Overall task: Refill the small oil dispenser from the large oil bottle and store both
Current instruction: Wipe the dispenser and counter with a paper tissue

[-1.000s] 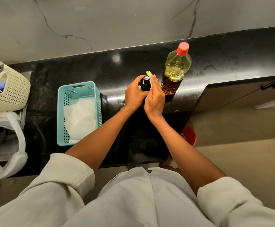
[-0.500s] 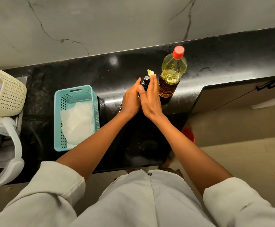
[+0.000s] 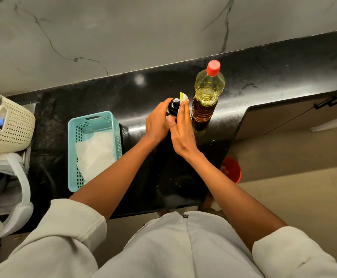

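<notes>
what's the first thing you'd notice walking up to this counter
The tall oil bottle with its red cap stands upright towards the back of the black counter. Right beside it, the left hand curls round a small dark dispenser while the right hand lies flat against its side. A teal basket holding white paper sits further left.

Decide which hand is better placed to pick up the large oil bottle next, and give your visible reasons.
Right. The right hand lies straight-fingered directly beside the large oil bottle, while the left hand grips the small dispenser.
</notes>
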